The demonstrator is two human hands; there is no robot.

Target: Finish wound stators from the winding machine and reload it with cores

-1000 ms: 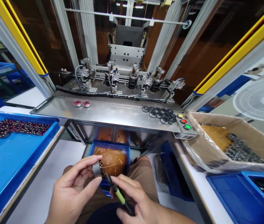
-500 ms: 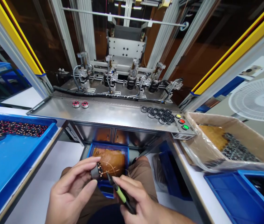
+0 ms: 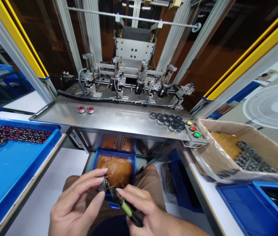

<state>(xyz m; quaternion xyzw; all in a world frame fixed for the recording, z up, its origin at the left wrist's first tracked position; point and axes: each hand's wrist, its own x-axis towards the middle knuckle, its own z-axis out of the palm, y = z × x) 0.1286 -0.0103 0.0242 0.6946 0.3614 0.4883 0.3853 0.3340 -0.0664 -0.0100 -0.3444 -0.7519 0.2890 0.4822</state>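
In the lower middle, my left hand (image 3: 76, 200) grips a small dark motor stator (image 3: 102, 186) between its thumb and fingers. Copper windings show on the side turned to the right, and thin loose copper wire ends (image 3: 119, 181) stick out from it. My right hand (image 3: 146, 208) is wrapped round wire cutters (image 3: 126, 207) with green and black handles. Their jaws are at the wire side of the stator; whether they touch a wire I cannot make out. Below both hands, a blue bin (image 3: 134, 160) holds a brown sheet.
A steel ledge (image 3: 119, 118) ahead carries two red-wound stators (image 3: 86, 110) and a cluster of black stator parts (image 3: 167, 120), beside push buttons (image 3: 193, 128). On the left, a blue tray (image 3: 3, 177) holds many wound stators; on the right stands a plastic-lined carton (image 3: 259, 132).
The cutters' jaws have moved closer to the stator, up against its wire side. My left hand has turned the stator slightly, so fewer windings show.
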